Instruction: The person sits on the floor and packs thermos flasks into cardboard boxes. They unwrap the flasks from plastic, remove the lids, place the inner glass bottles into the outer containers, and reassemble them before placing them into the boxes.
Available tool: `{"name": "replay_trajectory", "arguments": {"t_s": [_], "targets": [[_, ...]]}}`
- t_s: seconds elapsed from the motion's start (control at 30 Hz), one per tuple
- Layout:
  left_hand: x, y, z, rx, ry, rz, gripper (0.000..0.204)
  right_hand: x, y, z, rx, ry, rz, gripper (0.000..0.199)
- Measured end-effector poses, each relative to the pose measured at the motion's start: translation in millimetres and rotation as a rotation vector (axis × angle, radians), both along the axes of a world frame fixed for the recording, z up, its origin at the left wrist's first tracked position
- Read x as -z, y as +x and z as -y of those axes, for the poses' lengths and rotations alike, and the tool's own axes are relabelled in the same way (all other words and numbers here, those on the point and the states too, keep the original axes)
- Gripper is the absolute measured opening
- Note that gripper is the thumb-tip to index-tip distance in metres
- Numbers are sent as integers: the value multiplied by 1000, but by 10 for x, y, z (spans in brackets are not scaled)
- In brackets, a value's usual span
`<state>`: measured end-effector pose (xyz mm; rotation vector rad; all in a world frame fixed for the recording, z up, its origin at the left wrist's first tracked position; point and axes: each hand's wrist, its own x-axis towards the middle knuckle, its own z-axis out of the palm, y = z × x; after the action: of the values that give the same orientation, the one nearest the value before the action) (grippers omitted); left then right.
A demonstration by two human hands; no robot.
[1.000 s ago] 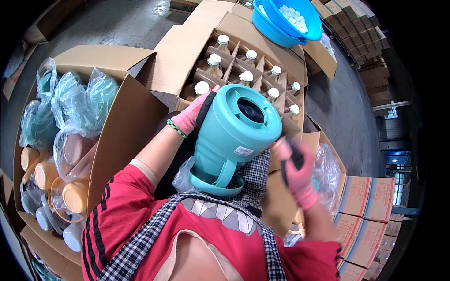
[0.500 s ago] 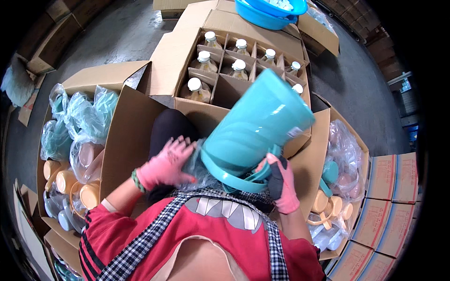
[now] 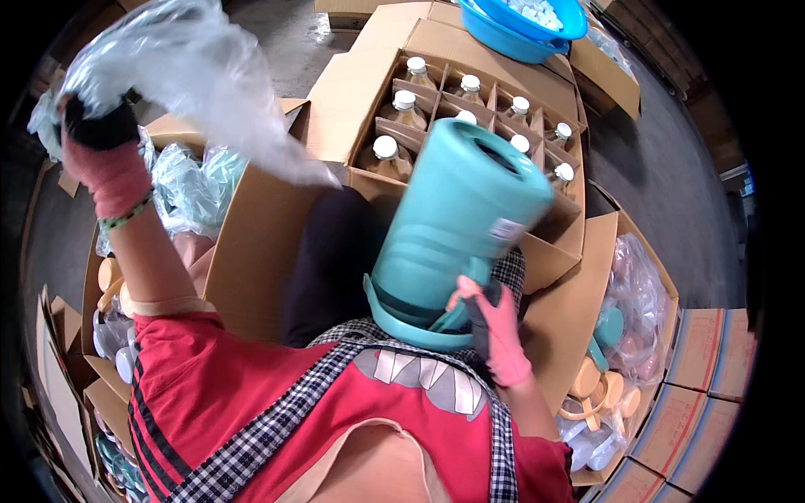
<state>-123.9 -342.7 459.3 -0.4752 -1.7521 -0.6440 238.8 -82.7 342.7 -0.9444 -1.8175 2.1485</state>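
My right hand (image 3: 501,335), in a pink and dark glove, is closed round the side handle of a teal plastic jug (image 3: 449,218). The jug tilts over my lap, its base end pointing up and away. A teal ring-like part (image 3: 411,329) hangs at its near end; whether it is joined there is hard to tell. Raised high at the far left, my left hand (image 3: 105,159) grips a clear plastic bag (image 3: 197,80), which streams out to the right, blurred. Ahead of the jug stands a divided carton (image 3: 553,246) with several white-capped glass flasks (image 3: 404,113).
An open carton (image 3: 243,251) at my left holds bagged teal parts (image 3: 180,184) and peach lids. Another carton (image 3: 599,226) at the right holds bagged parts and peach pieces (image 3: 587,381). Blue basins (image 3: 511,38) sit beyond; stacked boxes (image 3: 692,344) stand far right.
My left hand has swung from beside the jug up to the far left, pulling the plastic bag away. The jug, still in my right hand, has tipped more upright.
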Motion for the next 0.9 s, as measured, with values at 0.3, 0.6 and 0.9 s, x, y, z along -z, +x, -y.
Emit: {"name": "replay_trajectory", "arguments": {"t_s": [0.3, 0.6, 0.9], "targets": [[740, 982, -1029, 1290, 896, 717, 37, 349, -456, -91, -129, -16, 45, 25], [1111, 1870, -1208, 1425, -418, 52, 34, -442, -854, -167, -198, 243, -196, 37], [1175, 1200, -1443, 1415, 447, 1614, 58, -551, -531, -169, -585, 404, -559, 38]]}}
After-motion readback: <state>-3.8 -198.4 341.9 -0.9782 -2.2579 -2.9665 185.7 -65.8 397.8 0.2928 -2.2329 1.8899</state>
